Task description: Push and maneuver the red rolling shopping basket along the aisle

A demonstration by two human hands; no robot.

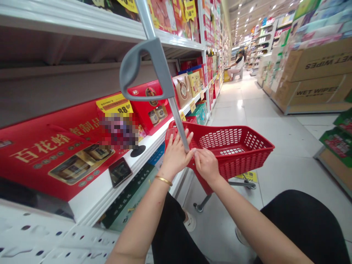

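Observation:
A red plastic shopping cart [233, 161] with perforated basket walls stands in front of my knees. From its near end a metal pole [177, 119] slants upward, bearing a grey plastic loop handle [162, 69]. My left hand [176, 154], with a gold bangle at the wrist, lies with fingers spread at the pole's lower end, behind and beside it. Close against the left thumb is my right hand [206, 164], its fingers curled and thumb and forefinger drawn together. Whatever those fingertips hold, if anything, is too small to make out.
White shelving at left carries red gift boxes [41, 146], a yellow price tag [115, 106] and a dark phone-like rectangle [120, 172]. Across the tiled aisle [233, 106] stand wet wipes cartons [313, 90] and green packages [341, 141]. Farther off, a person [238, 66] sits.

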